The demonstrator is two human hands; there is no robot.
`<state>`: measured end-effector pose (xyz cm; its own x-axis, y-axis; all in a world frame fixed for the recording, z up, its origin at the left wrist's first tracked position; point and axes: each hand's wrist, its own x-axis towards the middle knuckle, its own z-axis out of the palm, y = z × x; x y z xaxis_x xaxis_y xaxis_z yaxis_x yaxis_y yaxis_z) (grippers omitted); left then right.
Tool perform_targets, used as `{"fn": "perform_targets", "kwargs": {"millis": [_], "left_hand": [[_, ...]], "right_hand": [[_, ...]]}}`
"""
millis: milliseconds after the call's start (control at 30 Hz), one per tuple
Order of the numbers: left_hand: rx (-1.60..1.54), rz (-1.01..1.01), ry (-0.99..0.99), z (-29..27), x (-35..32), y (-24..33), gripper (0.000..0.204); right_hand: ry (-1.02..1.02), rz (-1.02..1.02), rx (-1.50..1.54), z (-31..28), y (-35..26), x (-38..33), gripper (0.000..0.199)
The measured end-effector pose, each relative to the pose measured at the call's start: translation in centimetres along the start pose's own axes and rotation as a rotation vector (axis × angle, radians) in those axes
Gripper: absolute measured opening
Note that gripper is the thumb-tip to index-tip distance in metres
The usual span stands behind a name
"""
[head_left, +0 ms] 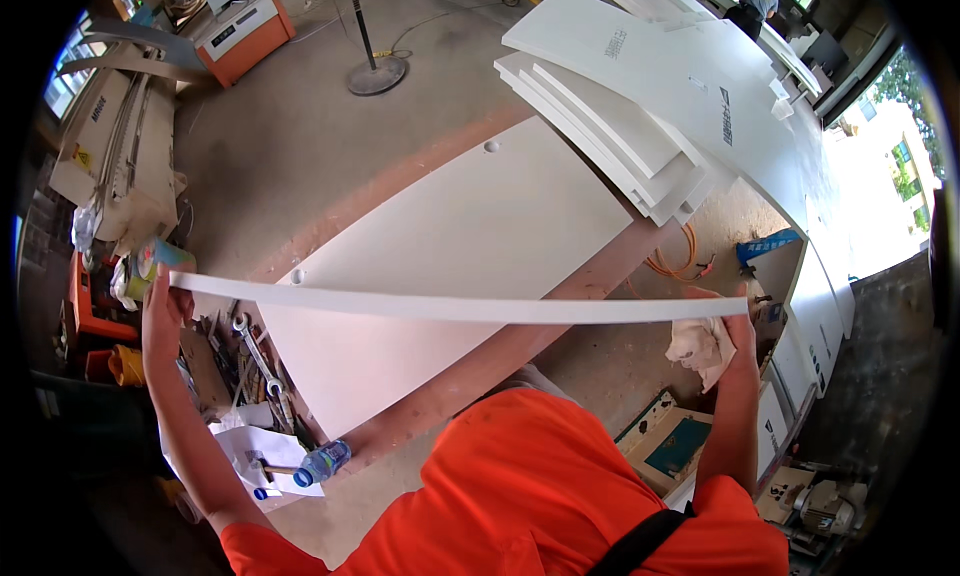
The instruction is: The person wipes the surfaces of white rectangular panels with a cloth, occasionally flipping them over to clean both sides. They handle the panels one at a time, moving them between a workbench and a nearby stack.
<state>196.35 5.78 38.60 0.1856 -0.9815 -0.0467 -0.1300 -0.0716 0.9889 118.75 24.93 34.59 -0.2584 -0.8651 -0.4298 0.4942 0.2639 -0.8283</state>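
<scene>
A long white board is held up edge-on across the view, one end in each hand. My left hand is closed around its left end. At the other end my right hand grips the board, with a crumpled pale cloth hanging from the same hand. Below and beyond the raised board, a wide white panel lies flat on a reddish-brown worktable. Two round cup holes show near the panel's far left edge. The fingers are partly hidden behind the board.
Wrenches and other tools lie left of the panel, near a plastic bottle and a hammer. White panels are stacked at far right, with another person beyond. A round-based stand and orange hose are on the floor.
</scene>
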Motion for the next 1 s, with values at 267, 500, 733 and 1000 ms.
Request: {"fn": "perform_targets", "kwargs": {"millis": [267,500,733,1000], "left_hand": [[-0.162,-0.084,0.280,9.4,12.2,-13.4,0.088],[0.213,-0.284,0.451,6.0,14.3,-19.5,0.083],[0.469,-0.221,0.333,4.2,12.2,-24.0,0.070],[1.312,0.174,0.064,16.8,4.5,-24.4,0.076]], "right_hand": [[0.000,-0.103,-0.120,3.2,3.2,13.6,0.071],[-0.161,0.318,-0.375,5.2,6.9,15.0,0.032],[0.006,0.457,-0.622,7.5,9.7,19.1,0.033],[-0.224,-0.925,-1.371,18.3,17.7,24.6,0.054]]}}
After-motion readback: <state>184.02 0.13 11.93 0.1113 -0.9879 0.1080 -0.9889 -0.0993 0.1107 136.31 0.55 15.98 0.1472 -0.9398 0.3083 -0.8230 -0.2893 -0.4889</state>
